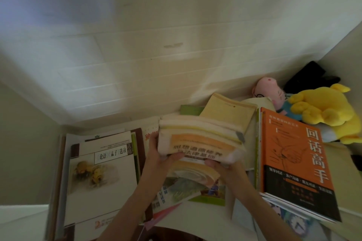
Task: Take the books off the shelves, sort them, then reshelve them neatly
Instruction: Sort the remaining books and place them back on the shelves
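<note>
A thick stack of books with a yellow-orange cover on top is held up in the middle. My left hand grips its left near corner and my right hand grips its right near edge. Under the stack lies a pile of books with green and illustrated covers. To the left sits a pile topped by a white book. On the right an orange and black book tops another pile. A pale yellow book leans behind the held stack.
A yellow plush toy and a pink plush toy lie at the back right, with a black object behind them. A white panelled wall rises behind the piles. All the piles rest on a pale surface.
</note>
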The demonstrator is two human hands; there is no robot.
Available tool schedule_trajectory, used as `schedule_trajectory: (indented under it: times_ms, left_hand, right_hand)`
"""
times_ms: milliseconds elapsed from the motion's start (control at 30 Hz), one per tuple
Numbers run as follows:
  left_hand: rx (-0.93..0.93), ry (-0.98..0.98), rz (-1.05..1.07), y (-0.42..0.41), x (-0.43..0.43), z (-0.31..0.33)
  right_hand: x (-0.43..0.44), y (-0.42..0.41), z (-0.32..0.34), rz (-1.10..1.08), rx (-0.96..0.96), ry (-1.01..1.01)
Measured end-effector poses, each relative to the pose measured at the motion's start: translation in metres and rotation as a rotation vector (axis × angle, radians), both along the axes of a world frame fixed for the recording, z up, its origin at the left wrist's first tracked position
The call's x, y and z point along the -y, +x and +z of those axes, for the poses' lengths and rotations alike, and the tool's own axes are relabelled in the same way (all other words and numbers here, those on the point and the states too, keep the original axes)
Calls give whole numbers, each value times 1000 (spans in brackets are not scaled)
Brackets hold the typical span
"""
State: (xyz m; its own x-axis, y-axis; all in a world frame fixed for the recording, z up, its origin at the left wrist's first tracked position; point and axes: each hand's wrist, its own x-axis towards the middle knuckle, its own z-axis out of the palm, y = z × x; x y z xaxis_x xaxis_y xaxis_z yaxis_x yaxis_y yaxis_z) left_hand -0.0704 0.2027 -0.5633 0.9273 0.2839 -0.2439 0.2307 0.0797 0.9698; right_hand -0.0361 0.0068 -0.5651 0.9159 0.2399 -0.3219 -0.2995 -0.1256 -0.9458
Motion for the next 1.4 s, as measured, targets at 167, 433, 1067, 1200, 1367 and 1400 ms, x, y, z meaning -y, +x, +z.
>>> schedule_trajectory:
  times_ms: [167, 433, 1067, 1200, 1367, 1400]
  left_hand:
    - [-162, 0, 83, 11, -9, 10]
    - [-469, 42, -12, -23, -33, 3]
    - [-591, 113, 286, -91, -176, -32]
    - [-673, 210, 294, -91, -182, -44]
    - [-723, 353, 225, -83, -178, -31]
    - [-708, 441, 225, -80, -176, -26]
  right_hand:
    - [-7, 28, 22, 179, 51, -229]
    - [-29, 4, 0, 192, -277, -210]
    - [-207, -35, -26, 369, -37, -570]
    - [-206, -29, -16, 469, 34, -719]
    - [-212, -29, -14, 487, -5, -708]
    - [-212, -31, -15, 474, -5, -701]
